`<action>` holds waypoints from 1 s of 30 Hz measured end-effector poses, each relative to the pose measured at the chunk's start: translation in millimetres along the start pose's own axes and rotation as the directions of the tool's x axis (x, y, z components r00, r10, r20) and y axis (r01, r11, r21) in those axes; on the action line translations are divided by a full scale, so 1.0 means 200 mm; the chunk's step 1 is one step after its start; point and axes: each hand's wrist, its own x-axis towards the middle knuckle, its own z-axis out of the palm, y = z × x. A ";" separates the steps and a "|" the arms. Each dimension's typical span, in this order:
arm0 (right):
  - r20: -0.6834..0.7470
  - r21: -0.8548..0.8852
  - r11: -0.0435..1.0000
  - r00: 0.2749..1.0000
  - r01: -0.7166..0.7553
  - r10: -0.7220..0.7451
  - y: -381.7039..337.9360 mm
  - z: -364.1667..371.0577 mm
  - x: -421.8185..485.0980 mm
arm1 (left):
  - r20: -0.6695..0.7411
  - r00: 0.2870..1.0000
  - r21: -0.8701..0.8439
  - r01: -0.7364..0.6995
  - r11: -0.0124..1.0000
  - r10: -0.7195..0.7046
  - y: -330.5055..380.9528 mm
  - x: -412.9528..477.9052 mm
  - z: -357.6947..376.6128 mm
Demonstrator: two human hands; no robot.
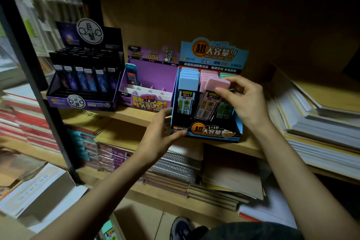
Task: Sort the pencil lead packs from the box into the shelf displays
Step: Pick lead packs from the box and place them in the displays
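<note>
My right hand (247, 101) pinches a pink pack (217, 85) by its cap, in the middle row of the blue display (206, 132) at the front edge of the shelf (134, 116). My left hand (159, 132), fingers straight, touches its left front corner. My right hand hides most of the green packs (224, 110)

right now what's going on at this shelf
A person is stocking pencil lead packs. The right hand pinches a pink pack at the front of the pink row in the blue display box, while the left hand steadies the box's front left corner with straight fingers. The purple display beside it holds only one teal pack; the black display looks full.
</note>
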 end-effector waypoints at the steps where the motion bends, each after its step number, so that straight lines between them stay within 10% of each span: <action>1: 0.006 0.000 1.000 1.000 -0.009 0.009 0.00 0.00 0.01 | 0.000 1.000 -0.006 0.002 1.000 -0.002 0.00 0.00 0.00; 9: 0.064 -0.055 0.998 0.997 -0.042 0.046 0.03 0.01 0.01 | -0.004 1.000 -0.012 -0.004 1.000 0.004 0.00 0.00 0.00; 18: 0.033 -0.533 0.820 0.974 0.206 -0.223 0.05 0.04 -0.02 | 0.027 1.000 0.095 -0.005 0.995 0.002 0.02 -0.02 -0.04; 26: 0.125 -0.457 0.865 0.977 0.209 -0.170 -0.08 0.04 -0.08 | 0.099 0.991 0.194 0.073 0.978 -0.094 -0.06 -0.32 -0.31; 30: 0.403 -0.249 0.932 0.903 0.262 -0.145 -0.17 0.34 -0.32 | 0.095 0.953 0.300 0.248 0.921 -0.288 -0.25 -0.59 -0.54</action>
